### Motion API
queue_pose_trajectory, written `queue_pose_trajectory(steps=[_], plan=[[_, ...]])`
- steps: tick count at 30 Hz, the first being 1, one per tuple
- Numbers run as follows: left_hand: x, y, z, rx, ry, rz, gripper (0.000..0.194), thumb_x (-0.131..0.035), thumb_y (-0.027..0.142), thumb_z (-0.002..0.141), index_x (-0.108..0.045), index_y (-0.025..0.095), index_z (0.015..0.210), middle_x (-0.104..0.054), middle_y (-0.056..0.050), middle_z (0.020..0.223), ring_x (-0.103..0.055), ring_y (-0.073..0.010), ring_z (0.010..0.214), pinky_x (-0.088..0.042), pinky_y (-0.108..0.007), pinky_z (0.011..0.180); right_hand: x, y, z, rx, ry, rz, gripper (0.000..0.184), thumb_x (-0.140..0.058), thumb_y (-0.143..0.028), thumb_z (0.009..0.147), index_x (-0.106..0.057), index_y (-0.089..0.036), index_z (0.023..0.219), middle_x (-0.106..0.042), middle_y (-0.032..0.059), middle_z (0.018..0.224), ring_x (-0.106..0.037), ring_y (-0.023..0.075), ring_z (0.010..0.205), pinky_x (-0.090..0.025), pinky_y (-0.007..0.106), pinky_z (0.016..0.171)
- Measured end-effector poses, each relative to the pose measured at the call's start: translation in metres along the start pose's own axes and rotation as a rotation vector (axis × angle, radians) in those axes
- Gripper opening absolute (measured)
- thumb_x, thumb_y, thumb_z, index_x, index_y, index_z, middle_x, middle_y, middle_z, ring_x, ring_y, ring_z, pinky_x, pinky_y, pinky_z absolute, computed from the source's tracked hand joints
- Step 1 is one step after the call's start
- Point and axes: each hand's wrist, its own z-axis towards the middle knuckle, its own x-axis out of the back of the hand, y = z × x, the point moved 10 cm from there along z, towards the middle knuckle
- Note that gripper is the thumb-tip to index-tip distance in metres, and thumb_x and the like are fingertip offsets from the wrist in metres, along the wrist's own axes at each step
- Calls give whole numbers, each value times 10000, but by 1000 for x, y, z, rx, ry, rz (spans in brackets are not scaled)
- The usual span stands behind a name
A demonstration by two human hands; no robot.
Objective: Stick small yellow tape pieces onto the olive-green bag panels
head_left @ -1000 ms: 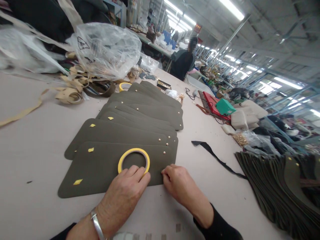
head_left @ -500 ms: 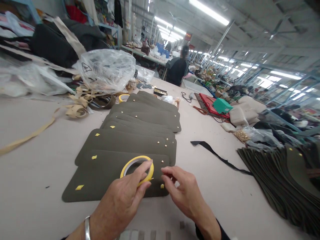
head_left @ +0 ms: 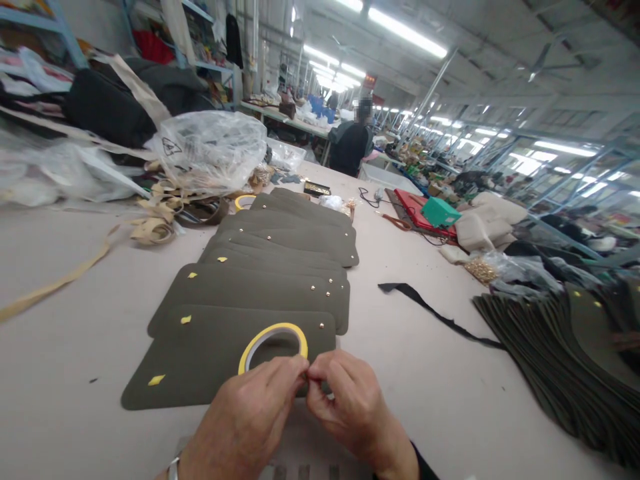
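Note:
My left hand (head_left: pixel 247 417) grips a yellow tape roll (head_left: pixel 273 347) from below, just above the nearest dark olive leather panel (head_left: pixel 200 357). My right hand (head_left: pixel 345 407) meets it at the roll's near edge, fingers pinched together on something too small to make out. Several more olive panels (head_left: pixel 280 257) lie overlapped in a row running away from me, each with small yellow tape squares (head_left: pixel 156 380) and brass studs (head_left: pixel 321 325).
A clear plastic bag (head_left: pixel 215 150), tan straps (head_left: pixel 150 227) and a second yellow tape roll (head_left: pixel 243 200) lie at the far left. A black strip (head_left: pixel 430 310) and a stack of olive panels (head_left: pixel 565 353) lie right. A person (head_left: pixel 353 143) stands beyond the table end.
My left hand lifted the tape roll off the panel. My right hand moved from the panel's edge to the roll, and the fingers of both hands now meet there.

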Motion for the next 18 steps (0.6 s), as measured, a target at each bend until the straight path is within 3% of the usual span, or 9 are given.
queue_pose_trajectory(steps=[3, 5, 7, 11, 13, 15, 18], plan=[[-3, -4, 3, 10, -17, 70, 233, -322, 167, 967, -545, 214, 919, -650, -3, 803, -649, -142, 729, -521, -233, 665, 1, 3, -3, -28, 25, -6, 163, -526, -25, 795, -593, -164, 849, -648, 39, 692, -620, 159, 660, -499, 259, 608], [-5, -6, 7, 11, -31, 97, 257, -314, 180, 971, -544, 210, 862, -622, -3, 760, -626, -137, 680, -503, -223, 629, 1, 11, -2, -120, 41, 36, 157, -534, -39, 773, -622, -162, 815, -645, 34, 671, -615, 154, 626, -489, 260, 589], [-5, -7, 11, 0, -28, 105, 267, -317, 187, 975, -542, 210, 834, -591, 0, 735, -595, -129, 639, -475, -214, 588, -4, 32, -4, -340, 30, 149, 127, -553, -76, 753, -642, -167, 748, -642, 22, 639, -601, 141, 571, -475, 249, 549], [-3, 1, 15, -57, 49, 105, 230, -357, 144, 957, -533, 205, 822, -552, 2, 717, -545, -131, 605, -434, -224, 555, -34, 87, -30, -927, -22, 541, 106, -599, -214, 759, -619, -160, 670, -611, -6, 518, -569, 121, 442, -449, 220, 442], [-6, 2, 15, -62, 70, 126, 193, -390, 113, 936, -538, 203, 850, -567, -3, 746, -545, -143, 633, -444, -244, 584, -43, 109, -41, -1091, -5, 662, 158, -634, -293, 753, -620, -146, 694, -609, -9, 503, -569, 121, 422, -471, 225, 439], [-19, -4, 13, -23, 8, 205, 153, -445, 97, 905, -541, 204, 854, -587, -11, 779, -552, -168, 670, -453, -277, 600, -44, 126, -44, -1129, -6, 664, 228, -668, -354, 747, -656, -126, 753, -647, 14, 566, -599, 128, 470, -511, 239, 482], [-45, -18, 9, 40, -167, 335, 125, -550, 81, 838, -540, 204, 814, -609, -19, 809, -564, -209, 713, -467, -316, 598, -41, 139, -39, -1054, -82, 536, 259, -652, -374, 787, -709, -126, 833, -686, 43, 662, -640, 149, 575, -540, 253, 550]])
